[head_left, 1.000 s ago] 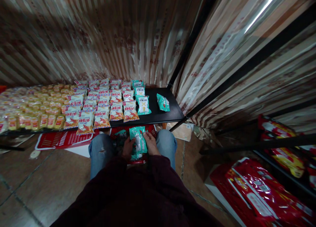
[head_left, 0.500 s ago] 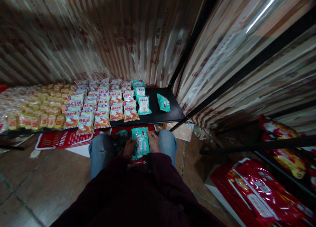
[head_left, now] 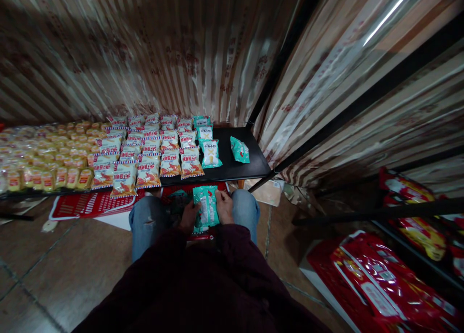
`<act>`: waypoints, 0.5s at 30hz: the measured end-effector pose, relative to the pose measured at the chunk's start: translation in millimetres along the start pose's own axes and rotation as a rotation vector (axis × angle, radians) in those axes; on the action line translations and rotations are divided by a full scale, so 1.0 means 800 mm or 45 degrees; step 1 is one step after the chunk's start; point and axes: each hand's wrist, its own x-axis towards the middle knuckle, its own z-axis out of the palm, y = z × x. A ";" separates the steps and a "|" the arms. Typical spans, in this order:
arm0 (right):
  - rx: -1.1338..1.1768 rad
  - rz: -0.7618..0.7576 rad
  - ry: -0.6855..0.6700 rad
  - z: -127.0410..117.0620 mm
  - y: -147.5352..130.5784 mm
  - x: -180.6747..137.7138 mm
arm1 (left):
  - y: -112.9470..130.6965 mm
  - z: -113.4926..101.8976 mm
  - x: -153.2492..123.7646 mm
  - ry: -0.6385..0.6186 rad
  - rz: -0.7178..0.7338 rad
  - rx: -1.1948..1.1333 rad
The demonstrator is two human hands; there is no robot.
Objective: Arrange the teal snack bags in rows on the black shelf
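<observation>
The teal packet [head_left: 207, 208] you hold is thin plastic film, glossy and crinkled. You have the same shiny film on the lone packet [head_left: 239, 150] near the right edge of the shelf [head_left: 258, 160], whose black surface is smooth with a dull sheen. Past its back edge, your striped sheeting [head_left: 203, 48] looks like creased, glossy plastic. Below its front edge, the red basket [head_left: 85, 206] is perforated plastic. Your jeans [head_left: 145, 222] are matt, worn cloth.

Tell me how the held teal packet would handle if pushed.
The teal packet would likely flex, since its film looks crinkled. It seems light: the left hand and right hand hold it by its sides. Its shiny surface may slip.
</observation>
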 end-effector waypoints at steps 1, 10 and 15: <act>0.009 -0.029 -0.006 -0.001 0.001 0.000 | 0.000 0.000 0.000 0.010 -0.017 -0.017; 0.123 -0.064 -0.177 -0.002 0.016 -0.015 | -0.008 -0.003 0.006 0.128 -0.130 -0.132; 0.010 -0.117 -0.258 -0.005 0.020 -0.020 | -0.005 -0.001 0.007 0.140 -0.107 -0.200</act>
